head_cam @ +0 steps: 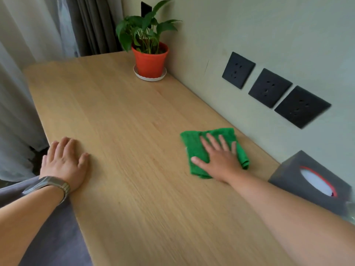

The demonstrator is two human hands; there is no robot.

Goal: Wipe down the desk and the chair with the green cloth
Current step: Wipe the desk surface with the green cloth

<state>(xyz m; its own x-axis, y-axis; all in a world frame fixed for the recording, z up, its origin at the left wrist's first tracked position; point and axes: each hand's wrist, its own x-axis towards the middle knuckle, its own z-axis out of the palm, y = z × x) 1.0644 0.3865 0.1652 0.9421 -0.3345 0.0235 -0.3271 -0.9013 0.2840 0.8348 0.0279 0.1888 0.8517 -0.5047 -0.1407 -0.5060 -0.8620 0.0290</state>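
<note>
The green cloth [194, 148] lies folded on the light wooden desk [134, 131], close to the wall on the right. My right hand [219, 156] presses flat on top of it with fingers spread. My left hand [63, 160] rests palm down on the desk's near left edge, fingers together, holding nothing; a metal watch sits on that wrist. The chair is not in view.
A plant in an orange pot [150, 62] on a white saucer stands at the far end by the wall. A dark tissue box [311, 179] sits at the right by my forearm. Three black wall sockets [269, 89] are above the desk. Curtains [28, 54] hang at left.
</note>
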